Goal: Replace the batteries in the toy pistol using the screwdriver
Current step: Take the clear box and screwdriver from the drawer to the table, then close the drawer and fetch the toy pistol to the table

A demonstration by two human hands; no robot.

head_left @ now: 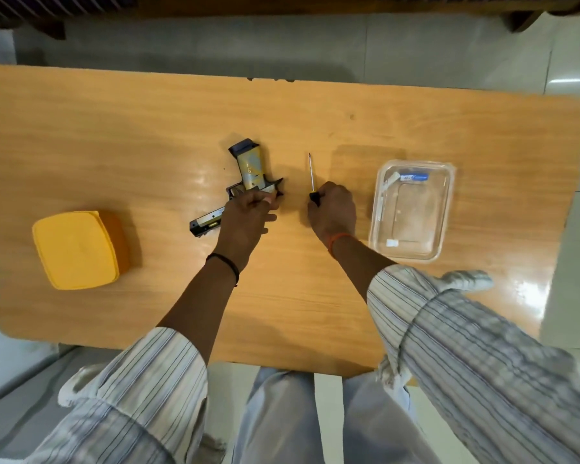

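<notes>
The toy pistol (245, 182) lies flat near the middle of the wooden table (148, 128), its grip pointing toward twelve o'clock and its barrel running out toward eight o'clock. The left hand (246, 214) rests on it from six o'clock, fingers curled over the body just behind the trigger guard — grasping it against the tabletop. Just beside the pistol, at its three o'clock, the right hand (332, 211) closes round the black handle of the screwdriver (312, 179), whose thin metal shaft points to twelve o'clock and lies low over the wood. A clear plastic container (412, 209) sits further out at three o'clock, and a yellow lidded box (77, 249) sits well apart at eight o'clock.
</notes>
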